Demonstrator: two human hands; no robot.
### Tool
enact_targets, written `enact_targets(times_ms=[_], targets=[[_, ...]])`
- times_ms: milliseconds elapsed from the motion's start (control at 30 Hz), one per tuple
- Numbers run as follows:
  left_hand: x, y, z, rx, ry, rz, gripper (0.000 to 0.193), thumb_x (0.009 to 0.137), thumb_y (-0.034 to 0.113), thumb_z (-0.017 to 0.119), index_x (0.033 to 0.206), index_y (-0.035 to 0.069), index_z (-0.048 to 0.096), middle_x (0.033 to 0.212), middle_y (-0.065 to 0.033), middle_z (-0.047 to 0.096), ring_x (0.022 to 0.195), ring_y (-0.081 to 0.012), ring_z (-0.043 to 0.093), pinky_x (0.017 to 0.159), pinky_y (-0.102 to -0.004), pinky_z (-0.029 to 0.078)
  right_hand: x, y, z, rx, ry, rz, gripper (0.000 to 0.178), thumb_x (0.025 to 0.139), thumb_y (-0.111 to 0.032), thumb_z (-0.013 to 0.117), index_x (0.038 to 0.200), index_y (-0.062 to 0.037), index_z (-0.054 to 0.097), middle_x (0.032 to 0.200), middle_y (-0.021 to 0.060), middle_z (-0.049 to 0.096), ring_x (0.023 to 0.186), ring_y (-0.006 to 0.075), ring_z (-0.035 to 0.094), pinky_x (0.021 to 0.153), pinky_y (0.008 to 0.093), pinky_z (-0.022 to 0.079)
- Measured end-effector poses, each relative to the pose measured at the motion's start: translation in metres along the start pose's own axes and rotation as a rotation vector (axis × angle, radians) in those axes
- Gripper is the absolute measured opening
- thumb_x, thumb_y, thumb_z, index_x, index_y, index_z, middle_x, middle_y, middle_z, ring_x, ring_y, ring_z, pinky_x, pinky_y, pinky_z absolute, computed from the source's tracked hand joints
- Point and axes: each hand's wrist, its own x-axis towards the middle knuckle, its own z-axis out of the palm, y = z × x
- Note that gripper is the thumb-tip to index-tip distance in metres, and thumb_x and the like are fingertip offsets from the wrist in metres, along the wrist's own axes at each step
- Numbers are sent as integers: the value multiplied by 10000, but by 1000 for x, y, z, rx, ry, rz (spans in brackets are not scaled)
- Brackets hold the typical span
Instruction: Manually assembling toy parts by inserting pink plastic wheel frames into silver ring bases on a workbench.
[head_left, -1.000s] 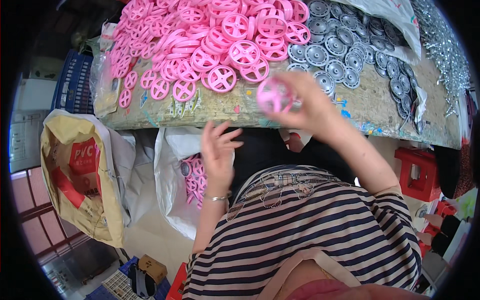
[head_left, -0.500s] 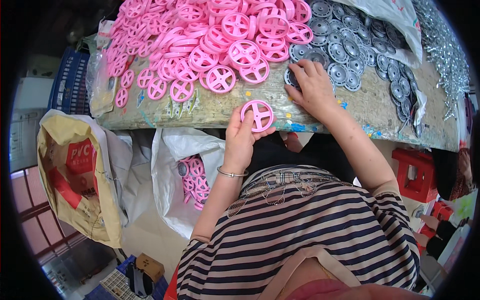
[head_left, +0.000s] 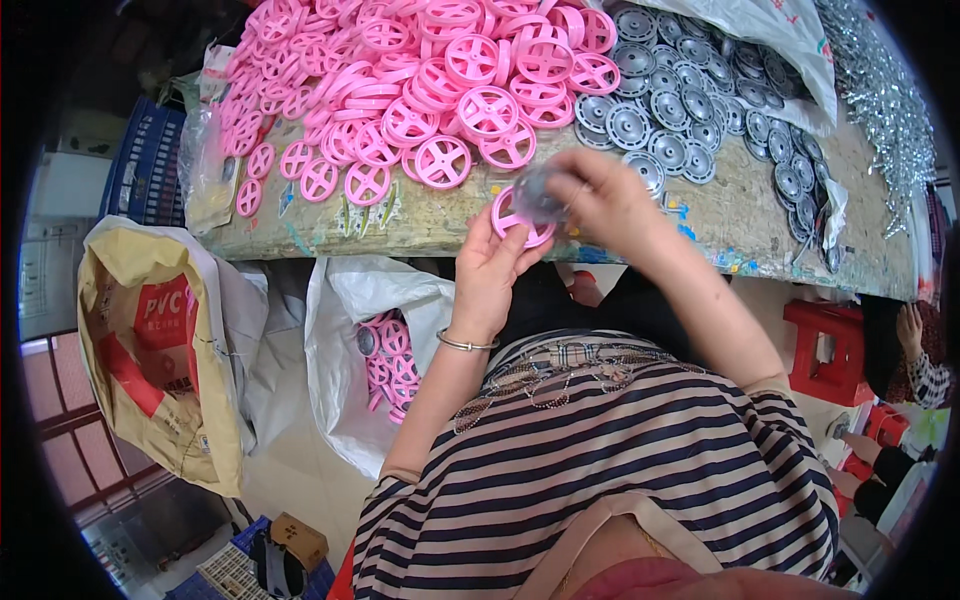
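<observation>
My left hand point(head_left: 488, 262) grips a pink plastic wheel point(head_left: 508, 231) with a spoked centre, just off the table's near edge. Between the fingers of my right hand point(head_left: 612, 200) is a grey disc point(head_left: 538, 194), smeared by motion, at the upper right of the pink wheel. The disc overlaps the wheel in view; whether the two touch I cannot tell. Beyond my left hand spreads a big heap of pink wheels point(head_left: 443, 162). Past my right hand lies a pile of grey discs point(head_left: 668, 150).
The worn table point(head_left: 420, 222) carries silver tinsel point(head_left: 875, 110) at far right. Below its edge, a white sack point(head_left: 335, 370) holds pink wheels and some grey. Left of it stands a tan sack point(head_left: 215, 440). A red stool point(head_left: 825, 350) is at right, with another person's hand point(head_left: 910, 328) beyond.
My right hand has picked up a grey disc from the pile and brought it left and nearer, to the pink wheel. My left hand has shifted slightly right, still holding the wheel.
</observation>
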Motion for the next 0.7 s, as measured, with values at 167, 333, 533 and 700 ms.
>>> enact_targets(times_ms=[167, 333, 533, 700], targets=[[-7, 5, 8, 47, -64, 17, 435, 931, -19, 496, 1351, 22, 395, 1234, -90, 537, 1095, -175, 567, 915, -339, 532, -15, 8, 13, -244, 67, -197, 288, 842, -117, 663, 1098, -6, 591, 925, 73, 594, 784, 131, 595, 690, 253, 512], [-15, 6, 6, 104, -67, 65, 407, 939, -5, 490, 1338, 2, 409, 1229, -96, 531, 1086, -174, 563, 903, -355, 541, -22, 4, 9, 97, -134, 197, 213, 876, -130, 636, 1042, -6, 585, 878, 44, 616, 769, 105, 580, 678, 254, 487], [-30, 10, -3, 206, -12, 91, 360, 975, 102, 460, 1314, -15, 424, 1180, -121, 549, 1027, -197, 596, 847, -373, 563, -25, -14, 16, 128, -305, 331, 192, 901, -173, 620, 1011, -17, 598, 786, 13, 594, 712, 84, 555, 639, 237, 464], [-68, 20, -44, 558, 352, 216, 339, 998, 194, 424, 1255, -19, 489, 1142, -101, 564, 990, -174, 594, 825, -319, 534, 14, 5, 21, -184, -51, -163, 409, 859, -295, 659, 1151, -22, 570, 1068, 147, 573, 898, 222, 582, 777, 323, 495]])
